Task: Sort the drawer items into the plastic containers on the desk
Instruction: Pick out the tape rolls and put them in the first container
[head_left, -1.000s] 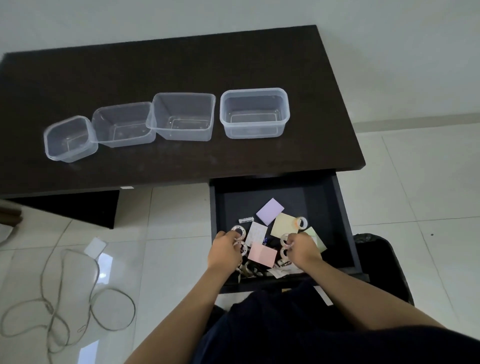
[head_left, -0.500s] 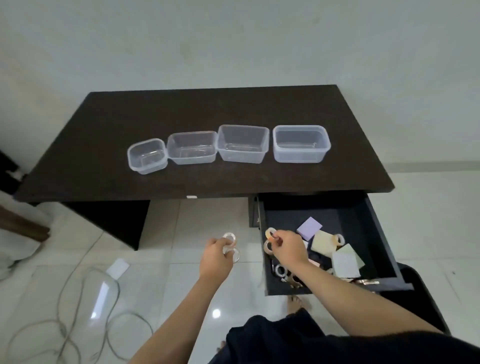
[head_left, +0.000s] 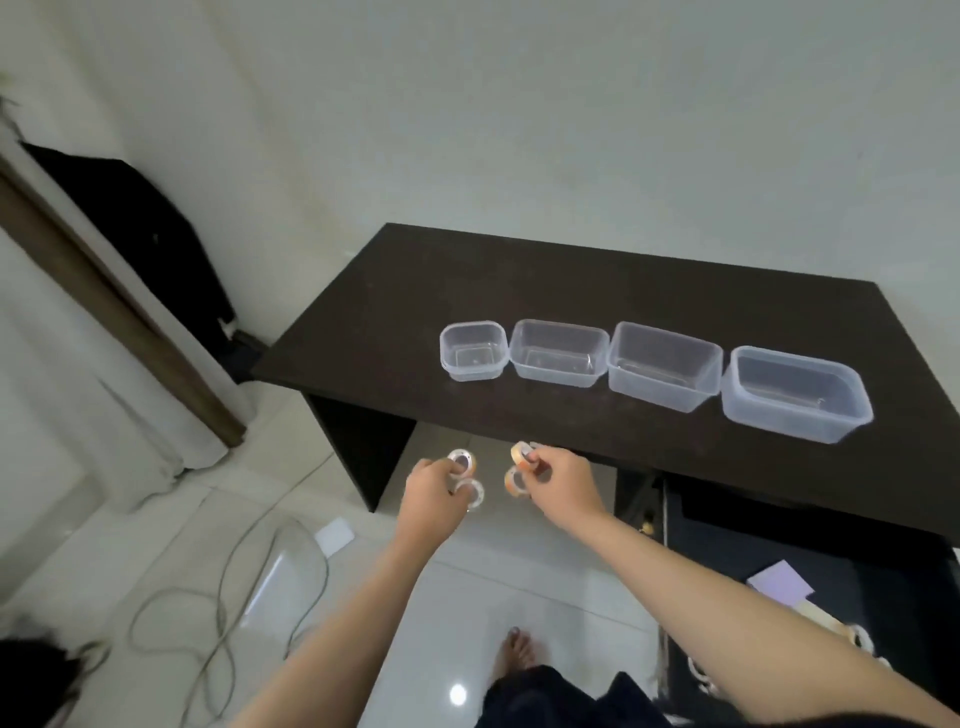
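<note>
Now each hand grips two tape rolls below the desk edge: left hand (head_left: 434, 491) whitish rolls (head_left: 462, 461), right hand (head_left: 563, 480) orange rolls (head_left: 521, 453).

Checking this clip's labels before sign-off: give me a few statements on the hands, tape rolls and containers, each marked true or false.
1. Four clear plastic containers stand in a row on the dark desk. True.
2. The smallest container already holds a tape roll. False: all four containers look empty.
3. The left hand holds two whitish tape rolls. True.
4. The right hand is empty. False: it holds two orange-tinted tape rolls.
5. Both hands are inside the drawer. False: they are held in front of the desk's near edge, left of the open drawer.
</note>
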